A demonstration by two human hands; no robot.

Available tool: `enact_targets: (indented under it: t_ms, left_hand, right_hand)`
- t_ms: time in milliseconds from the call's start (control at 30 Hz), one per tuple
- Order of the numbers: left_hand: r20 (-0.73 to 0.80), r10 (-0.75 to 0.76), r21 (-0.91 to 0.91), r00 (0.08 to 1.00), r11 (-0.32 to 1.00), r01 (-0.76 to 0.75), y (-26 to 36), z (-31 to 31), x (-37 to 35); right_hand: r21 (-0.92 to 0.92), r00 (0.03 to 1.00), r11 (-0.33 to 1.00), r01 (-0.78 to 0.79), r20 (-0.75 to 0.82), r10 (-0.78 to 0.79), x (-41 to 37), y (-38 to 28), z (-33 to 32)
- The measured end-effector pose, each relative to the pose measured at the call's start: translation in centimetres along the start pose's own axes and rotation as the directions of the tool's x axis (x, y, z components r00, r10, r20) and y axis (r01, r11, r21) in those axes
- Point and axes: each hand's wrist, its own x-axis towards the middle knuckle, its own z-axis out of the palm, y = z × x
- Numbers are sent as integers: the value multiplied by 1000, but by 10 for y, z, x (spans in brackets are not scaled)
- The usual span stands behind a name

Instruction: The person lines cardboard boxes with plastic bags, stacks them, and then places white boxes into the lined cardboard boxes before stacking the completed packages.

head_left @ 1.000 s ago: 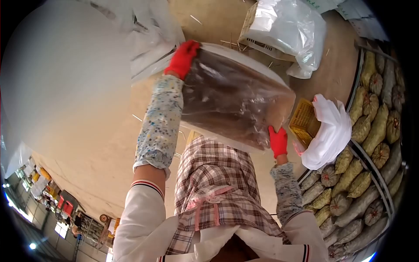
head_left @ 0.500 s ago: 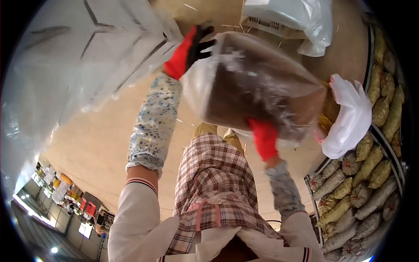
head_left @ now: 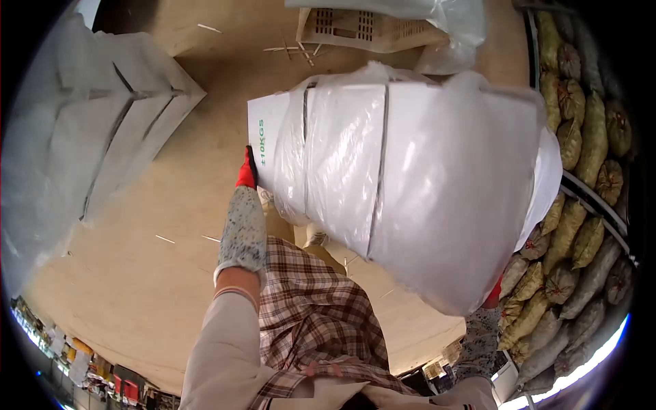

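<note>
A large white carton (head_left: pixel 456 150) with a clear plastic bag (head_left: pixel 339 150) draped around it is held up in front of me, tilted. Green print reading "±10KGS" shows on its left end. My left hand (head_left: pixel 247 171), in a red and black glove, grips the carton's lower left edge. My right hand (head_left: pixel 495 294), also red-gloved, is at the lower right edge, mostly hidden behind the carton and plastic, its fingers out of sight.
Stacked white cartons under plastic film (head_left: pixel 102 123) stand at the left. A beige plastic crate (head_left: pixel 369 31) with clear film over it is ahead. Filled mesh-like bags (head_left: pixel 570 273) are piled on a metal-framed rack at the right. Thin sticks (head_left: pixel 301 51) litter the floor.
The carton has been turned, so its white outer side faces me instead of its brown plastic-lined inside. My left hand has moved down; my right hand has moved right and down.
</note>
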Motion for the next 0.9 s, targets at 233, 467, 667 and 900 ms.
enact_targets:
  t_ms: [233,467,667,900]
  left_hand:
    - [-129,117,352,985,934,-65,34,33,-197]
    - [82,584,345,807,743,-573,119,169,-478]
    - [541,808,223,233,129,-966,318,247,-738]
    - [481,407,230,-777,-913,-335,611,209,-965]
  right_hand:
    - [130,975,990,-47,-211,74,33,-86,-143]
    - [364,890,905,220,-455,-33,-15,-93,-408]
    - [-43,545,871,489,-765,-343,-74,-157,-614]
    - [-551,125,745,375,-766,-630,-90,-343,-679]
